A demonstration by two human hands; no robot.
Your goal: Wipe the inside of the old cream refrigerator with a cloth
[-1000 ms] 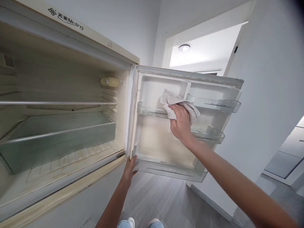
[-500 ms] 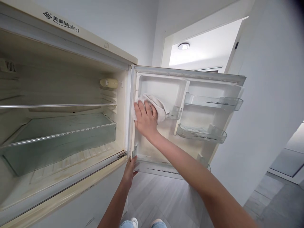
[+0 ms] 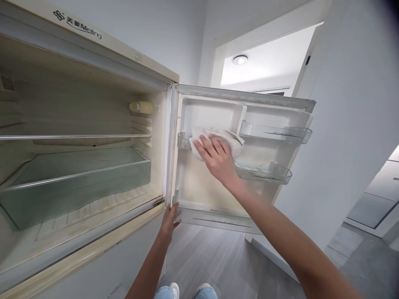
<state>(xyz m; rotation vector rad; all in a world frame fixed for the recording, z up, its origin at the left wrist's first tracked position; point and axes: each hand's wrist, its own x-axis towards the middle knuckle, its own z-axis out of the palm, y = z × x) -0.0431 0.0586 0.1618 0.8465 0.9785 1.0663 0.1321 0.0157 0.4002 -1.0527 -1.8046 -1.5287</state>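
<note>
The inner liner of a cream refrigerator door (image 3: 205, 187) swings open to the right of the cabinet. My right hand (image 3: 216, 158) presses a crumpled white cloth (image 3: 215, 139) against the liner, between the door's upper shelf bins. A clear plastic door bin (image 3: 274, 132) sits up to the right of the cloth, and another (image 3: 264, 172) lies just below my right hand. My left hand (image 3: 169, 222) grips the door's lower edge near the hinge. Part of the lower bin is hidden behind my right wrist.
The open Meiling refrigerator cabinet (image 3: 77, 137) stands at the left, holding a glass shelf (image 3: 75, 136) and a clear crisper drawer (image 3: 75, 182). White walls flank a doorway (image 3: 264, 62) behind the door. Grey plank flooring (image 3: 212, 257) lies below, with my jeans and white shoes at the bottom.
My right hand and the cloth have slid back to the right across the liner after going left. The view has shifted slightly. My left hand stays on the door.
</note>
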